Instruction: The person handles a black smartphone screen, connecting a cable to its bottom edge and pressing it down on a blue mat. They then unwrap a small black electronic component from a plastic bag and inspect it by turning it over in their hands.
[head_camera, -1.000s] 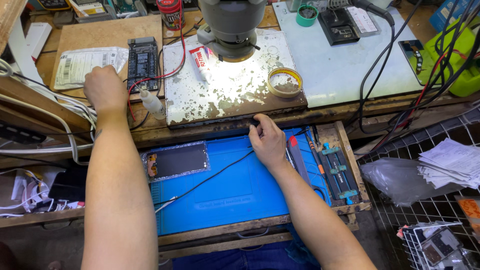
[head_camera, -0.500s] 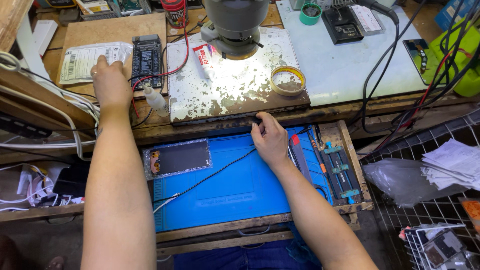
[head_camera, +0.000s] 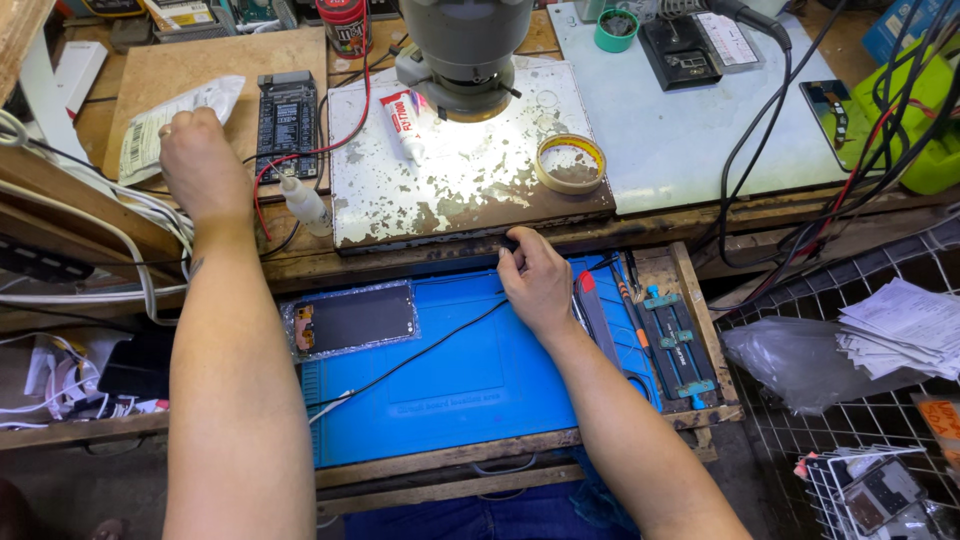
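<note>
The wooden worktop (head_camera: 700, 215) runs across in front of me, crowded with gear. Below it the blue work mat (head_camera: 470, 380) fills my pull-out tray, and on top, under the microscope (head_camera: 462, 45), sits the worn white plate (head_camera: 450, 165) with its paint flaking off. A plain board (head_camera: 215, 65) lies to the left of that plate.

My left hand (head_camera: 200, 165) reaches up onto that board. Its grip is curled shut, fingertips pressed on the edge of a clear plastic packet (head_camera: 165, 125); whether I have truly pinched the packet or only touch it, I cannot tell. Just right of that hand lies a black test board (head_camera: 287, 120), and a small clear dropper bottle (head_camera: 305, 205) stands near my wrist.

My right hand (head_camera: 538, 280) rests at the far edge of the mat, just under the front lip of the worktop. Its grip is closed around a small dark thing (head_camera: 510, 243) at the fingertips, where a thin black cable (head_camera: 420, 355) begins and runs diagonally down across the mat.

A dark phone screen (head_camera: 352, 320) in clear wrap lies on the mat's left part, well apart from both hands. A roll of tape (head_camera: 570, 163) and a white glue tube (head_camera: 408, 125) sit on the flaked plate.
</note>
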